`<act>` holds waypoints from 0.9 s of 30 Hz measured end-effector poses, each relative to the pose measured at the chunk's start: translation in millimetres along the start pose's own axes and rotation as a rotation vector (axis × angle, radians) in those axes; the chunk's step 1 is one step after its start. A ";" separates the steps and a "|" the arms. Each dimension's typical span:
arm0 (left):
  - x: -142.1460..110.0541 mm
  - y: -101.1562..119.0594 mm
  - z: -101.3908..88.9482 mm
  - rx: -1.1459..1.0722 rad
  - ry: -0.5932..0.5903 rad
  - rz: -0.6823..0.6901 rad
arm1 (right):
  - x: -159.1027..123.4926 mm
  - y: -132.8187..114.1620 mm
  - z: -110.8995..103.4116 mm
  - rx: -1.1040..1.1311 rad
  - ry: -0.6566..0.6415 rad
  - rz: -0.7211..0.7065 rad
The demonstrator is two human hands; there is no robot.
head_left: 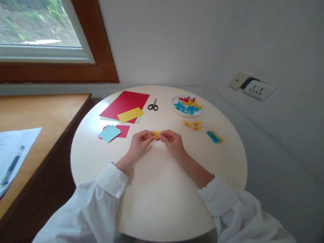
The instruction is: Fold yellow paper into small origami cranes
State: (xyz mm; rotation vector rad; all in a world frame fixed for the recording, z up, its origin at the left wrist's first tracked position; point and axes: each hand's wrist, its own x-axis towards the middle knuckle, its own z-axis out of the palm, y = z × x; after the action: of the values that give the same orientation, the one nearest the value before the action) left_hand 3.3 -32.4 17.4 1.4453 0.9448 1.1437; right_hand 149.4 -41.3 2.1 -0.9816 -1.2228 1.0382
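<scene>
Between my two hands is a small folded piece of yellow paper [157,134], mostly covered by fingertips, so its exact shape is hard to make out. My left hand [140,142] pinches its left side. On the other side, my right hand [173,141] grips it between thumb and fingers. To the right of my hands stand several yellow paper cranes [196,124]. A white round dish [174,110] behind them holds red, yellow and blue cranes. Blue and yellow folded paper strips [214,136] lie farther right.
Light blue paper squares [109,133] overlap pink ones at the left. Behind them, a yellow strip [130,115] rests on red sheets [126,103]. Black-handled scissors [153,106] lie at the back of the round white table [162,202]. A wooden desk [50,111] holds papers and a pen.
</scene>
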 end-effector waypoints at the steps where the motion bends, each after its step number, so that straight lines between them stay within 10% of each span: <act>1: 0.0 -0.7 -0.3 0.005 0.003 0.001 | 0.1 0.2 0.0 -0.007 0.000 -0.001; 27: 1.7 -5.1 0.2 0.004 0.030 -0.047 | 1.4 1.7 -1.0 -0.066 0.045 -0.025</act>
State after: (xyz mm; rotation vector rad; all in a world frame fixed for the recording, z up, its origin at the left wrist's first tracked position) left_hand 3.9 -29.9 12.7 1.4052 0.9978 1.1326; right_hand 150.4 -39.5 0.6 -1.0333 -1.2362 0.9569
